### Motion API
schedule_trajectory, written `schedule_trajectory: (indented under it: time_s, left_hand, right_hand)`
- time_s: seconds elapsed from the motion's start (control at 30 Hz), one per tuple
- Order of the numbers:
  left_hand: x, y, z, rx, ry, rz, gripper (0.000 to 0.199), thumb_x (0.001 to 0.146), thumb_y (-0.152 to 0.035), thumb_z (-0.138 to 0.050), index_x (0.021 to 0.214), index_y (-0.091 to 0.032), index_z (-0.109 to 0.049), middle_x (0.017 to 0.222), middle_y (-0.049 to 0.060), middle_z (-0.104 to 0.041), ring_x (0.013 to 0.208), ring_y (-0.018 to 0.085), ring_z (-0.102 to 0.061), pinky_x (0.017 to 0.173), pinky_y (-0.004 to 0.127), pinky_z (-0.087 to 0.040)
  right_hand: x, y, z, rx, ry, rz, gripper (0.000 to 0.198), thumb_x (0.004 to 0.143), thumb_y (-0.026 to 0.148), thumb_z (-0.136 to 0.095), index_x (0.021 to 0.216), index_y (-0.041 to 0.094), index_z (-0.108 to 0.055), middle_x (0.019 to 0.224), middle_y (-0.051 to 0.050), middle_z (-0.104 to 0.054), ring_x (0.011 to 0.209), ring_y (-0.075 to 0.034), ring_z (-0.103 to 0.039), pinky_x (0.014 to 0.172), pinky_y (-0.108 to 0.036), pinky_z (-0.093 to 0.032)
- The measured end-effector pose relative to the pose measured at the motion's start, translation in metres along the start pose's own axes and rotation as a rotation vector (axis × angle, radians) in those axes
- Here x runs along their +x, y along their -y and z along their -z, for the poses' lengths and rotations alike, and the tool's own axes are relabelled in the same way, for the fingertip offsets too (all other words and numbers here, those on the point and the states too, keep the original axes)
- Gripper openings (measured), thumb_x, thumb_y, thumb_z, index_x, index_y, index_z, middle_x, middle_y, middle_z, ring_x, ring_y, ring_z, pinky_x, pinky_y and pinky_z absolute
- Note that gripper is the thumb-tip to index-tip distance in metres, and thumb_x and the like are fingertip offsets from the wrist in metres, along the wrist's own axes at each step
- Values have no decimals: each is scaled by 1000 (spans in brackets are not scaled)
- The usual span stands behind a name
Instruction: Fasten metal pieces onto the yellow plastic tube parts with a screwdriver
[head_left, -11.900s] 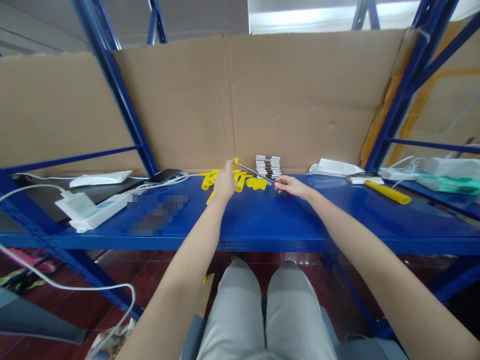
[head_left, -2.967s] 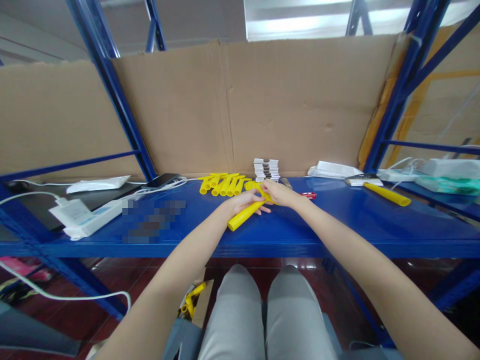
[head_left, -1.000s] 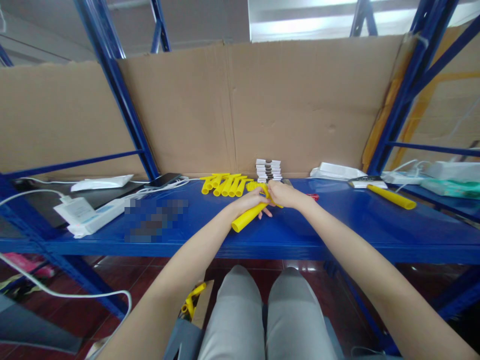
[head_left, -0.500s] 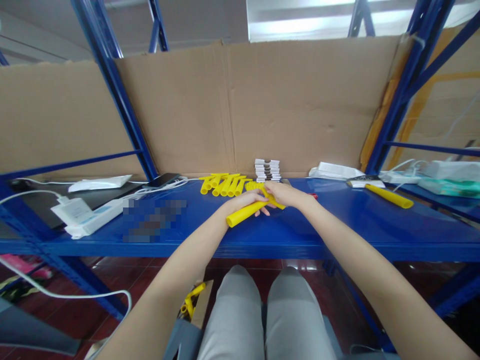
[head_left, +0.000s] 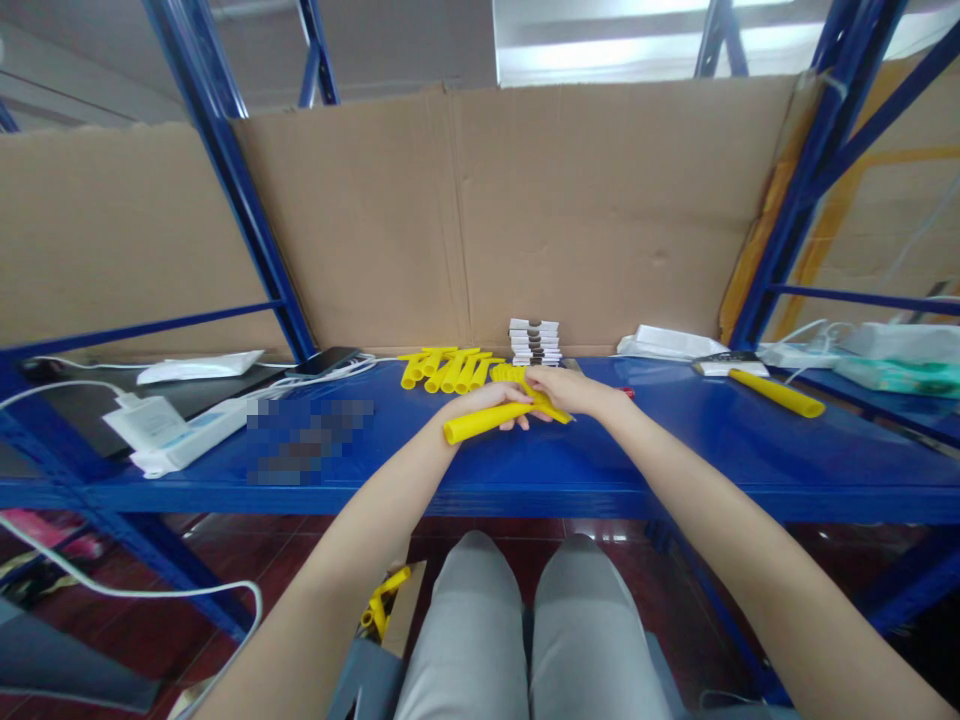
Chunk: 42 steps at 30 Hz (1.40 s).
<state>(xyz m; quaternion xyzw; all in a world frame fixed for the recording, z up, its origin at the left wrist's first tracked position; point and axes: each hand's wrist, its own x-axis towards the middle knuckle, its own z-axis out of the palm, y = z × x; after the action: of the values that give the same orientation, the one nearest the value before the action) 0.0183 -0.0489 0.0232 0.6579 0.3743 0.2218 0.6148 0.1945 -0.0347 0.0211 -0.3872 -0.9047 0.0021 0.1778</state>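
A yellow tube [head_left: 484,423] lies slantwise across my hands above the blue shelf, its wide round end towards the lower left. My left hand [head_left: 491,399] has its fingers curled under the tube. On the other side my right hand [head_left: 561,388] grips the narrower yellow part, its fingers bent over and partly hiding it. A yellow flap with a pointed tip sticks out below the right hand. Just behind the hands, several yellow tubes [head_left: 451,374] lie in a row, and a stack of white banded bundles [head_left: 534,342] stands beside them.
Another yellow tube [head_left: 780,393] rests at the right by white packets [head_left: 671,342]. A power strip [head_left: 199,435] and cables lie on the left. Cardboard [head_left: 570,210] walls the back; blue uprights [head_left: 255,200] flank it. An open box [head_left: 405,610] with yellow pieces stands below.
The wide end of the yellow tube has swung slightly left and up, so the tube lies flatter. Both hands stay in nearly the same place, still on the tube.
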Motion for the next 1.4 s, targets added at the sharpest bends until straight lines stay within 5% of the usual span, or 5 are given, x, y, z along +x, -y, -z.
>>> schedule_trajectory:
  time_s: [0.3,0.77,1.4]
  left_hand:
    - [5,6,3,26,28,-26,20,76,-14,-58,94,-12,-68,88,11,-75,50,12,-63,38,16,-39]
    - [9,8,1,1,71,-56,20,77,-12,-59,96,-11,-65,81,8,-75,47,10,-61,37,16,-38]
    - [-3,-1,-9,26,-183,-35,23,79,-12,-62,89,-20,-43,66,-3,-62,46,11,-61,39,18,-41]
  right_hand:
    - [0,8,4,21,22,-196,15,95,15,-41,90,15,-55,93,-11,-68,74,-14,-59,64,-21,-39]
    - [-4,32,15,-138,93,-205,20,93,15,-44,97,13,-63,96,-15,-72,76,-19,-66,62,-23,-41]
    - [-5,30,12,-120,-24,-212,13,92,14,-46,100,14,-56,100,-16,-70,84,-18,-65,66,-22,-40]
